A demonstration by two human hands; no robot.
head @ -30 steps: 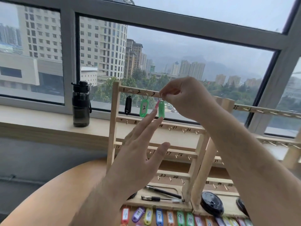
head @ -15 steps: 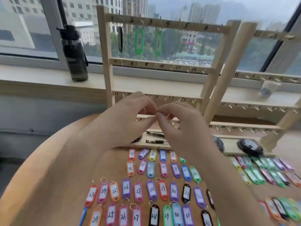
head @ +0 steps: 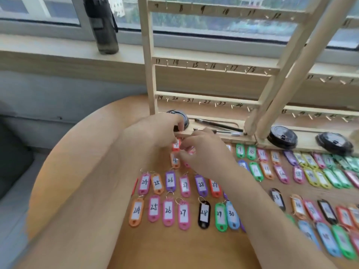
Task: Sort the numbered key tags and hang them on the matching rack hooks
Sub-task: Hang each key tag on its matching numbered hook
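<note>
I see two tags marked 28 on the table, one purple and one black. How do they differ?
The purple 28 tag has a purple shell; the black 28 tag has a black one. The purple one lies in the row nearer the rack, the black one in the row closer to the person. The black tag's metal ring shows clearly; the purple tag's is blurred. Both lie flat on the table, white labels up.

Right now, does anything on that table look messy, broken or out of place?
Nothing stands out. The key tags lie face up in tidy rows on the table, the wooden rack stands upright, and the dark bottle stands upright on the windowsill.
</note>
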